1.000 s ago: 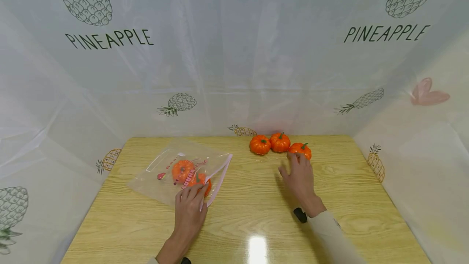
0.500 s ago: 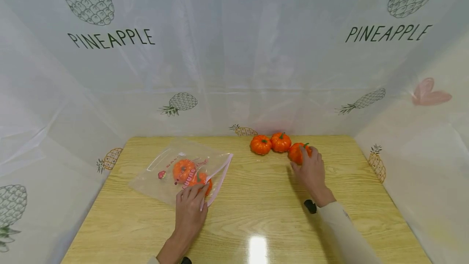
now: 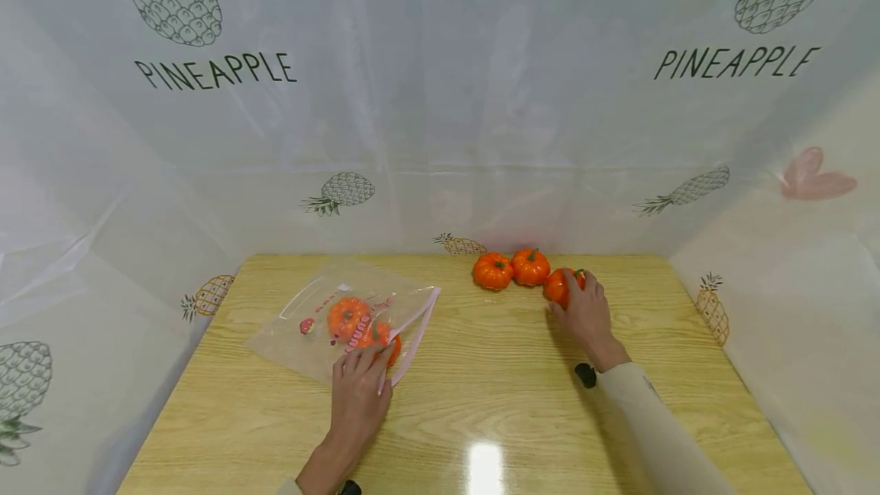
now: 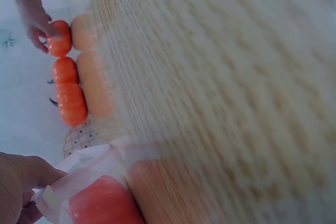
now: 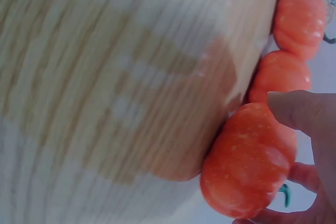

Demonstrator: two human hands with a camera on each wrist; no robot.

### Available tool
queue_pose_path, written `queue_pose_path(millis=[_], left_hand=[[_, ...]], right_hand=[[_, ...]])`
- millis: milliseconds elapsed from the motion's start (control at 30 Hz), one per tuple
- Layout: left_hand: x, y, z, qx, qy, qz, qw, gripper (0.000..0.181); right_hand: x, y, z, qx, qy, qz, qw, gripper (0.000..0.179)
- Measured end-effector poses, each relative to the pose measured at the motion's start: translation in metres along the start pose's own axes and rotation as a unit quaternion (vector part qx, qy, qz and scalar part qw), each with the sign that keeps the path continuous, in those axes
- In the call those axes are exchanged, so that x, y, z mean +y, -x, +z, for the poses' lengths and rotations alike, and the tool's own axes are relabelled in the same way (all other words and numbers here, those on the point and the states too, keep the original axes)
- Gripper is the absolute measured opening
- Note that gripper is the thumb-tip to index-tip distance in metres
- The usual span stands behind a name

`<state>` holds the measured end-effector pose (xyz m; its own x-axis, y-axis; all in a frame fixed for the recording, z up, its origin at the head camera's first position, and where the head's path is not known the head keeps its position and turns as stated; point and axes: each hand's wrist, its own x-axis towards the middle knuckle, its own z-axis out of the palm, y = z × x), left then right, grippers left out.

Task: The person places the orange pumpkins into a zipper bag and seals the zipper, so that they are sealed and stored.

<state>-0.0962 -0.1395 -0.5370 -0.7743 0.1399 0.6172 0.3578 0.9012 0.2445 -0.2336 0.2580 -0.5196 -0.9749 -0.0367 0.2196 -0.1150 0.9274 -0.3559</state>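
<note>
On the left of the table lies a clear zip bag (image 3: 417, 333) with a pink edge and printed lettering, holding two small orange pumpkins (image 3: 346, 317). My left hand (image 3: 358, 396) pinches the bag's opening between thumb and fingers, as the left wrist view shows. At the far right my right hand (image 3: 590, 321) grips a small pumpkin (image 5: 247, 166) with a green stem, thumb on one side and fingers curled on the other. That pumpkin is on the table, close beside another pumpkin (image 3: 530, 267). A further pumpkin (image 3: 492, 272) sits left of these.
The wood-grain table (image 3: 474, 380) ends at the back against a whitish plastic sheet (image 3: 440, 98) printed with pineapples. Similar sheeting rises along the left and right sides. Table surface lies between the bag and the pumpkin row.
My right hand has moved right and closed around the rightmost pumpkin. The left hand has kept its hold on the bag. The head view has shifted slightly.
</note>
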Motion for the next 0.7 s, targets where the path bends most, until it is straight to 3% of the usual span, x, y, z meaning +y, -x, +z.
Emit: queue_pose_path(millis=[133, 367, 700], left_hand=[[0.0, 0.001, 0.001, -0.003, -0.002, 0.0, 1.0, 0.06], [0.0, 0.0, 0.001, -0.001, -0.005, 0.002, 1.0, 0.06], [-0.003, 0.001, 0.003, -0.001, -0.007, 0.003, 1.0, 0.061]], right_hand=[[0.003, -0.001, 0.003, -0.014, -0.014, 0.017, 0.9997, 0.069], [0.006, 0.004, 0.007, 0.018, -0.027, 0.008, 0.9995, 0.065], [-0.012, 0.031, 0.004, 0.039, -0.025, -0.017, 0.9988, 0.068]])
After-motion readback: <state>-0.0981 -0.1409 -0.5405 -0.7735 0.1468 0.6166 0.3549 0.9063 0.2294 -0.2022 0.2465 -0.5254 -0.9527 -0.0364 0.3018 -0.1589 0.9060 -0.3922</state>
